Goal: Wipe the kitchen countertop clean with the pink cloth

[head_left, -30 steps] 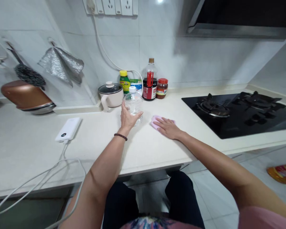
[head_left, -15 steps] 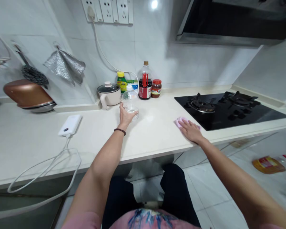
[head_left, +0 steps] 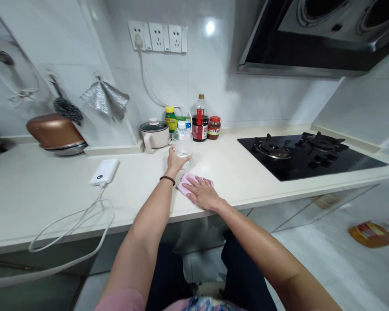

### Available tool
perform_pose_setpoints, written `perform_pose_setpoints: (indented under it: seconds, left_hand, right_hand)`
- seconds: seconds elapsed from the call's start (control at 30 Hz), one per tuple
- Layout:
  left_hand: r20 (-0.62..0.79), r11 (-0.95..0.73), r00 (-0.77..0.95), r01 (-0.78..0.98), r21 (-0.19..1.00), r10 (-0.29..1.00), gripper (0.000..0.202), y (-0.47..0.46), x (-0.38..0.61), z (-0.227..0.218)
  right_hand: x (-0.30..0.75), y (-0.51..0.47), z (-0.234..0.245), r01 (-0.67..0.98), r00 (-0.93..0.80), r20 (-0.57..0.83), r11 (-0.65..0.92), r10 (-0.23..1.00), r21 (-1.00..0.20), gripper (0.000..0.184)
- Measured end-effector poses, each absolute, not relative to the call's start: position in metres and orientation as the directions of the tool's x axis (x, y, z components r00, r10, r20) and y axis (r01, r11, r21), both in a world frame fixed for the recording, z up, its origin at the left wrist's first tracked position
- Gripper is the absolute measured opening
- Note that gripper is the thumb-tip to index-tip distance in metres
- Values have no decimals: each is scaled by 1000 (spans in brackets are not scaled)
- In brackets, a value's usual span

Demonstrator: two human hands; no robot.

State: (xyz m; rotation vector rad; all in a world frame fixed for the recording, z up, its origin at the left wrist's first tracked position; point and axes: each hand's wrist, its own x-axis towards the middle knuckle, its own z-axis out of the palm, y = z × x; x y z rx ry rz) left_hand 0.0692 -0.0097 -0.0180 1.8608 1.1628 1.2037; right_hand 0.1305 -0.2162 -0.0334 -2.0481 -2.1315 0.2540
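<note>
My left hand (head_left: 177,160), a dark beaded bracelet at its wrist, is wrapped around a clear plastic container (head_left: 183,144) standing on the counter. A white cap shows at the container's top; I cannot tell whether it belongs to it or to something behind. Just to the right and nearer the front edge, a pink cloth (head_left: 185,183) lies on the worktop. My right hand (head_left: 202,193) rests on it with fingers spread flat, pressing it down. Part of the cloth is hidden under the palm.
Behind the container stand a cream pot (head_left: 154,137), a yellow-capped green bottle (head_left: 170,120), a dark sauce bottle (head_left: 200,125) and a red-lidded jar (head_left: 214,128). A gas hob (head_left: 298,162) is to the right. A white power bank (head_left: 104,172) with a looping cable lies left.
My right hand has slid the pink cloth leftward from beside the hob to near the clear container. My left hand keeps its hold on the container. The head view has shifted slightly.
</note>
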Motion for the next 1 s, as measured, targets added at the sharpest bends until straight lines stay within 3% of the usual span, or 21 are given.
perform_pose_setpoints:
  seconds: [0.3,0.43,0.5,0.57,0.67,0.73,0.8,0.9,1.0]
  left_hand:
    - [302,-374,333,178,910,893,115,-31,74,-15]
    - [346,-402,484,13,916,804,130,-44,84,-25]
    - [366,-407,554,-53,912,748,135,-48,87,-27]
    - [379,-392,557,-103,914,738,126,-47,88,-25]
    - [377,-345,352,-152,926,857,84,-37,82,-14]
    - [336,-310,164,-165,936,928,59,-26,74,-3]
    - [287,-271,75,-171,947,955,41,-17,64,8]
    - [264,-242,234,-119,963,936,28,-14,50,22]
    - [161,-277,698,56,959,698,29,-29,43,26]
  right_hand:
    - [140,-221,-41,959,-57,132,90,990,-267,55]
    - [140,-219,-50,925,-58,200,128,978,-357,52]
    - [142,-220,-55,871,-45,261,166,964,-462,48]
    - [150,-221,-57,753,76,354,179,932,-633,42]
    - [179,-218,-49,501,446,405,152,799,-852,41]
    - [208,-207,-36,381,597,378,165,707,-910,56]
    - [237,-188,-20,313,591,357,203,723,-928,81]
    - [264,-154,-2,225,373,337,268,865,-937,104]
    - [268,-130,3,157,176,309,283,935,-946,110]
